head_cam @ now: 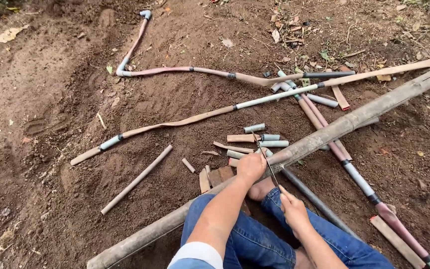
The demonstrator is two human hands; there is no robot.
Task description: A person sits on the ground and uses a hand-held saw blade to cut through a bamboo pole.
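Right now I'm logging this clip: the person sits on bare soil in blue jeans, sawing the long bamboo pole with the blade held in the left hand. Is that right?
Not quite. In the head view the blade is held by the right hand; the left hand presses on the long bamboo pole. The soil and blue jeans are as stated.

hands: left hand [251,166] on bamboo pole [354,119], right hand [292,208] gripping thin blade [266,159] across it
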